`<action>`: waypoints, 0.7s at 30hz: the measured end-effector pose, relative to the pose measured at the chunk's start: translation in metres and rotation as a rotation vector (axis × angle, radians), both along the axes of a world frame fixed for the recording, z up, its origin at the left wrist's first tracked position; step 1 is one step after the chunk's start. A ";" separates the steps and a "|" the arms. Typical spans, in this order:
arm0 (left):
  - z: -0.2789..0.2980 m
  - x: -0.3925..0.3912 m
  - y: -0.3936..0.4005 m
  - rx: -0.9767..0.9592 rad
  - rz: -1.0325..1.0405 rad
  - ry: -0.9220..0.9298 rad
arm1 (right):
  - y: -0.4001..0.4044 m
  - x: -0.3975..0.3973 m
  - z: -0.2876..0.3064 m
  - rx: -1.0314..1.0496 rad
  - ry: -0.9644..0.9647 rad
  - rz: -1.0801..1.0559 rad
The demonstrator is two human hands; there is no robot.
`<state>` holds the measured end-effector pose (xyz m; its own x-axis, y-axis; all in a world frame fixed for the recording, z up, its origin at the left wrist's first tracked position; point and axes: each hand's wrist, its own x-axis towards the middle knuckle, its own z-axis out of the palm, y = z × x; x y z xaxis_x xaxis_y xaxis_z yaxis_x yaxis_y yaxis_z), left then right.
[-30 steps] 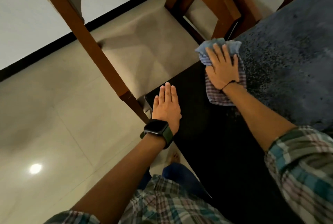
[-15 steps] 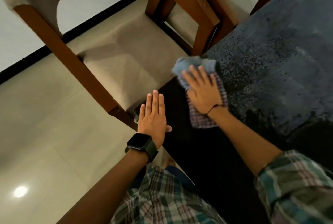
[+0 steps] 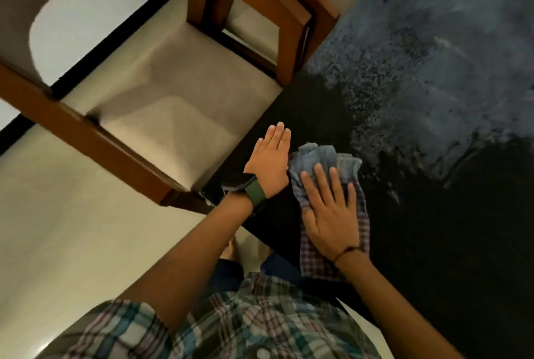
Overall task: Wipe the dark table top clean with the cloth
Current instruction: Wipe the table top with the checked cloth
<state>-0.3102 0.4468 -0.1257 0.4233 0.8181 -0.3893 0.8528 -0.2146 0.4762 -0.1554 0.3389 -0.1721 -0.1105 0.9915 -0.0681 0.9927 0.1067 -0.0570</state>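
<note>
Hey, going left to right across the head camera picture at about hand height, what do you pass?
Chair → left hand with a watch on its wrist → cloth under the flat right hand → dark table top.

Single head-worn view, wide-angle, looking steeply down and forward. Close over the near corner of the dark surface; wooden chair at left, pale floor below.
</note>
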 end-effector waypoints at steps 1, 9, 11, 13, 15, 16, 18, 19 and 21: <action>-0.002 0.001 0.000 -0.004 -0.019 0.032 | 0.000 0.000 0.000 -0.010 0.006 -0.002; -0.003 0.004 0.007 -0.039 -0.090 0.162 | 0.172 0.045 0.009 -0.102 0.017 -0.264; 0.002 0.007 0.008 -0.068 -0.080 0.191 | 0.223 0.061 0.010 -0.111 0.025 -0.292; 0.010 0.018 0.017 -0.080 -0.067 0.183 | 0.238 0.065 0.008 -0.122 0.033 -0.303; 0.015 0.035 0.033 -0.019 -0.088 0.163 | 0.212 0.058 0.007 -0.105 0.031 -0.272; 0.016 0.042 0.044 0.017 -0.107 0.169 | 0.185 0.053 0.007 -0.098 0.027 -0.241; 0.017 0.055 0.067 0.041 -0.136 0.189 | 0.114 0.044 0.009 -0.108 0.042 -0.197; 0.016 0.059 0.076 0.031 -0.143 0.198 | 0.076 0.040 0.010 -0.102 0.057 -0.187; 0.014 0.059 0.085 0.002 -0.156 0.197 | 0.016 0.033 0.009 -0.077 0.086 -0.185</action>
<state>-0.2514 0.5314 -0.1121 0.4604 0.7497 -0.4755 0.8857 -0.3512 0.3038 -0.1220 0.3553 -0.1627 0.0640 0.9877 -0.1424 0.9860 -0.0846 -0.1434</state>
